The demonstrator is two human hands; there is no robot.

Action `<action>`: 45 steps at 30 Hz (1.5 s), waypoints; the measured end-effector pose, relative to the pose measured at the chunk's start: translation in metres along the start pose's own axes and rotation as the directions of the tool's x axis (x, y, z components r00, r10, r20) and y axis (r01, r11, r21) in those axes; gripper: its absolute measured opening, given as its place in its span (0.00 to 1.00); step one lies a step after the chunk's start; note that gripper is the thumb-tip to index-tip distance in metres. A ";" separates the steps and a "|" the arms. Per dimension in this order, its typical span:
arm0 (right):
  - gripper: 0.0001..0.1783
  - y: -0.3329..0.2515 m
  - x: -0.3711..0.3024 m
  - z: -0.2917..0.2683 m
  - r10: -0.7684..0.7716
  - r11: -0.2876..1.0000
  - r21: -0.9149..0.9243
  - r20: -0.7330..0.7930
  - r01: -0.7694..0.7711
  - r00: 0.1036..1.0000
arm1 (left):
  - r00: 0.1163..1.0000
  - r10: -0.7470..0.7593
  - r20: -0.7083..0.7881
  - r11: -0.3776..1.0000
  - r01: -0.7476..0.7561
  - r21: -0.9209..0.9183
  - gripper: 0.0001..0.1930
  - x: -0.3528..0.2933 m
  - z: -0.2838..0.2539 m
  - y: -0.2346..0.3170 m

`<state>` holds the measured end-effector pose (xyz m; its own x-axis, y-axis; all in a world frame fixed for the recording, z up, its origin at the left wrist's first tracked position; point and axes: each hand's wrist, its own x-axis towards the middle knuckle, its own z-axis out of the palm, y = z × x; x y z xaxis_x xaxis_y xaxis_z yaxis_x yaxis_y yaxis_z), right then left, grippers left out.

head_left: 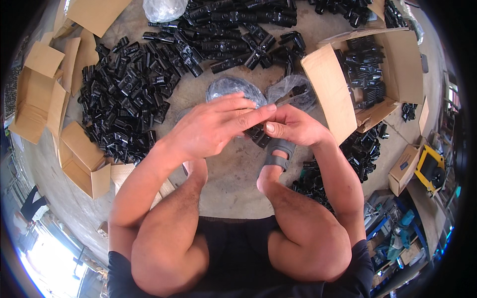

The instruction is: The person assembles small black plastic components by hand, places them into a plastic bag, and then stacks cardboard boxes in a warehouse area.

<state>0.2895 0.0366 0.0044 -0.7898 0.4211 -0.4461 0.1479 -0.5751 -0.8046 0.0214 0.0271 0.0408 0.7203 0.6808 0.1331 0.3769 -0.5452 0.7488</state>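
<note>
My left hand point(213, 124) reaches in with the back of the hand up and its fingers stretched toward the right hand; its thumb is hidden. My right hand point(294, 126) is closed in a pinch, thumb against fingers, touching the left fingertips. What it holds, if anything, is hidden. Just below where the hands meet, a black glossy tubular fitting point(256, 135) shows in part; I cannot tell whether it is held. Beyond the left hand sits a clear plastic bag point(233, 88). Another crumpled clear bag point(293, 90) lies beyond the right hand, with dark pieces in it.
Black fittings point(126, 94) lie heaped at the left, with longer ones point(226, 45) at the far middle. An open carton point(405, 64) of fittings stands at right; more cartons point(37, 94) stand at left. A yellow-framed object point(430, 169) is far right. My feet flank the concrete floor point(228, 186).
</note>
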 end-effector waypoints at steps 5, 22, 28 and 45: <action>0.23 0.020 0.008 0.020 -0.082 0.966 0.227 -0.195 0.126 0.977 | 0.942 -0.251 -0.222 0.968 0.247 -0.046 0.35 -0.002 0.008 -0.006; 0.24 0.022 0.027 0.043 -0.280 0.957 -0.121 -0.607 0.262 0.743 | 0.706 -0.707 -0.033 0.536 0.505 -0.677 0.20 -0.016 0.039 -0.001; 0.25 0.024 0.019 0.041 -0.319 0.947 -0.217 -0.574 0.235 0.754 | 0.723 -0.685 0.095 0.436 0.511 -0.741 0.21 -0.015 0.036 -0.001; 0.26 0.016 0.017 0.047 -0.304 0.947 -0.260 -0.531 0.189 0.791 | 0.700 -0.707 0.095 0.432 0.535 -0.726 0.19 -0.022 0.043 0.004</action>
<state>0.2510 0.0015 0.0021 -0.3534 0.8803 -0.3164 0.1457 -0.2822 -0.9482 0.0320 -0.0116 0.0126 0.2934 0.8158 -0.4983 0.1253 0.4840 0.8661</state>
